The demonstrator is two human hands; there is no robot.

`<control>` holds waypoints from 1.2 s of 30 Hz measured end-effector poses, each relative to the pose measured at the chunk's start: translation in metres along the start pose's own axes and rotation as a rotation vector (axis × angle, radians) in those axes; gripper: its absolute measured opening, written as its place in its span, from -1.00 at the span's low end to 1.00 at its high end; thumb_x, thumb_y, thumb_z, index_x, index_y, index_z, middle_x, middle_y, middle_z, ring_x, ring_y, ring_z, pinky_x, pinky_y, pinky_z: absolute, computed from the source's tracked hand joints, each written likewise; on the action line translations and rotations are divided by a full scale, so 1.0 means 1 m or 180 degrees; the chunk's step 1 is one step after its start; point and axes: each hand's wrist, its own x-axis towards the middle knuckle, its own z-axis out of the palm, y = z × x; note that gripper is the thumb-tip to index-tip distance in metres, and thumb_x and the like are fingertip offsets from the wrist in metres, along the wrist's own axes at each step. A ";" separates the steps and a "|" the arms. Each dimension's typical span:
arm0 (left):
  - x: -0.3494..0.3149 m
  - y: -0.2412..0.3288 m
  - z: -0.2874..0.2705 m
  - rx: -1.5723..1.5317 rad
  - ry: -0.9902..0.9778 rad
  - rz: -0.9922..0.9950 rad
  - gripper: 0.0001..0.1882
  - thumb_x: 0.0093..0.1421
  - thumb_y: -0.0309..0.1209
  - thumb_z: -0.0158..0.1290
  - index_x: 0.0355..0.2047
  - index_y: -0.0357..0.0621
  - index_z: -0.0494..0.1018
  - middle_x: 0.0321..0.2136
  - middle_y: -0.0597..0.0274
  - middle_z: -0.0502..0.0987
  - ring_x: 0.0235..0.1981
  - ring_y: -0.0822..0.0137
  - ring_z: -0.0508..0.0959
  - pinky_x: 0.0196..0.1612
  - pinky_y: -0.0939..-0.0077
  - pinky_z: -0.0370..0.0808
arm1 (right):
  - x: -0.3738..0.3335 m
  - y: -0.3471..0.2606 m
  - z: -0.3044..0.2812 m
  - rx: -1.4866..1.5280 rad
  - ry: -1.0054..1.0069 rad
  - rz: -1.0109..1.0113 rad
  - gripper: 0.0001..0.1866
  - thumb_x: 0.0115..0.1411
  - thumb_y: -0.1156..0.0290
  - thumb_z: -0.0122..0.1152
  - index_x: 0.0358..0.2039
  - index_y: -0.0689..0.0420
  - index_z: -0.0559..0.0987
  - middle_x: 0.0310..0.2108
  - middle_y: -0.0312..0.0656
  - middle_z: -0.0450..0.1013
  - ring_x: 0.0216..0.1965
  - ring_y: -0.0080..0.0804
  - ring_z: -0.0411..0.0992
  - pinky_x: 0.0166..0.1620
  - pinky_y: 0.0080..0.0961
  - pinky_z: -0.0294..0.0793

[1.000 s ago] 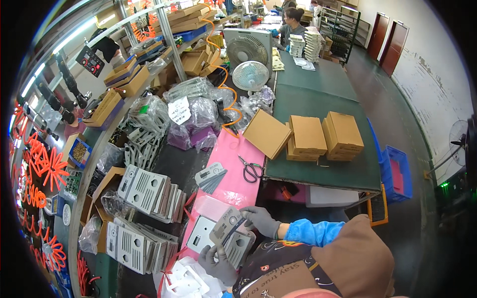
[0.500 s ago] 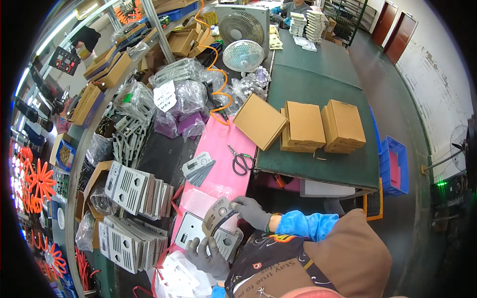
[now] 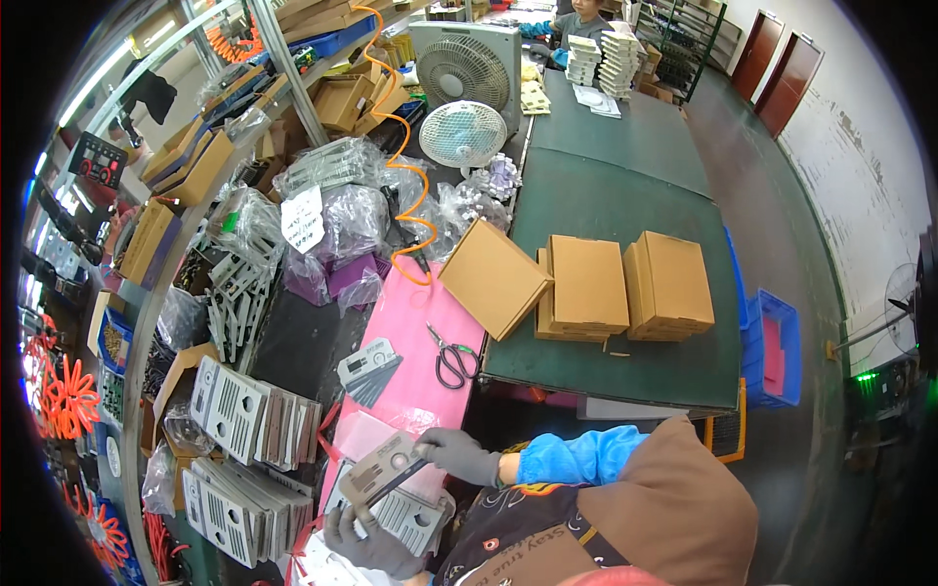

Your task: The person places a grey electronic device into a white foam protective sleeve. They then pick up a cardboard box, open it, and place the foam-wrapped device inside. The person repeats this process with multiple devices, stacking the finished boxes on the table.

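Note:
Both my hands wear grey gloves. My right hand pinches the upper right end of a thin grey printed label with cut-outs and a dark edge. At its lower left end, the bent fingers of my left hand hold the label's edge. Beneath it lies a light grey slotted metal panel, partly covered by the label and my hands. More such labels lie fanned out on the pink mat, beside black-handled scissors.
Stacks of slotted metal panels stand at the left. White paper sheets lie near my left hand. Brown cartons sit on the green table. Farther back are fans, a coiled orange hose and a person.
The label, bowed before, now looks flatter and has moved down and left with both hands. The view has shifted slightly, so the scissors and cartons sit lower in it.

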 end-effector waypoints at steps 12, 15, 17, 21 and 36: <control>-0.006 -0.019 -0.022 -0.2676 -0.0310 -0.2052 -0.75 0.36 -0.33 -0.01 -0.17 -0.32 0.45 -0.23 0.17 0.50 -0.24 0.37 0.48 -0.15 0.44 0.45 | -0.003 -0.005 0.035 0.0262 -0.0189 -0.0410 -0.77 0.30 0.36 0.13 -0.12 0.23 0.55 -0.29 -0.22 0.53 -0.20 -0.52 0.45 -0.07 -0.50 0.45; 0.001 -0.006 -0.029 -0.2974 -0.0375 -0.2586 -0.71 0.39 -0.29 -0.05 -0.14 -0.33 0.45 -0.24 0.14 0.52 -0.23 0.38 0.48 -0.17 0.49 0.44 | -0.008 -0.011 0.040 0.0162 -0.0008 -0.0394 -0.76 0.29 0.33 0.14 -0.14 0.22 0.56 -0.28 -0.17 0.54 -0.20 -0.47 0.48 -0.07 -0.47 0.45; -0.017 -0.050 -0.022 -0.3172 -0.0524 -0.2513 -0.71 0.42 -0.26 -0.08 -0.14 -0.27 0.47 -0.27 0.21 0.52 -0.31 0.42 0.50 -0.33 0.56 0.46 | -0.013 -0.014 0.047 0.0042 0.0094 -0.0452 -0.74 0.28 0.31 0.14 -0.15 0.23 0.57 -0.29 -0.11 0.56 -0.20 -0.40 0.51 -0.06 -0.43 0.45; -0.019 -0.059 -0.040 -0.2697 -0.0757 -0.2470 -0.77 0.37 -0.34 -0.02 -0.22 -0.31 0.46 -0.33 0.23 0.49 -0.32 0.42 0.46 -0.24 0.54 0.44 | -0.012 -0.008 0.059 -0.0021 0.0071 -0.0305 -0.74 0.27 0.30 0.15 -0.16 0.21 0.58 -0.29 -0.12 0.56 -0.21 -0.40 0.51 -0.08 -0.43 0.46; -0.049 -0.122 -0.050 -0.1604 -0.1376 -0.2150 -0.77 0.16 -0.38 0.20 -0.27 -0.32 0.55 -0.35 0.11 0.55 -0.29 0.31 0.53 -0.15 0.43 0.45 | -0.016 0.035 0.071 -0.1428 -0.0130 -0.0335 -0.75 0.23 0.29 0.15 -0.26 0.22 0.62 -0.44 -0.06 0.55 -0.36 -0.32 0.53 -0.24 -0.40 0.48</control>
